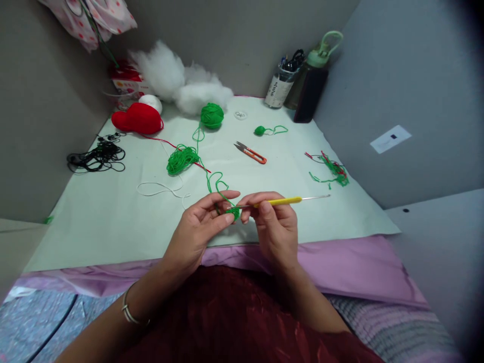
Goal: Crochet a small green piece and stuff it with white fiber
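Observation:
Between thumb and fingers, my left hand (202,222) pinches a small green crochet piece (234,214). My right hand (275,222) grips a crochet hook (282,201) by its yellow handle, one metal end pointing right and the other reaching the green stitches. Whether the hook tip is inside a loop is too small to tell. Green yarn runs from the piece over my left fingers and back to a loose green yarn bundle (182,160). Behind that sits a green yarn ball (212,116). Orange-handled thread snips (251,153) lie beyond my hands.
At the back left are white stuffing (162,70), red yarn (138,118) and a black cord tangle (100,155). A pen cup (279,89), a bottle (317,58) and a phone (310,96) stand back right. Yarn scraps (335,170) lie right; a small green piece (259,131) lies behind the snips.

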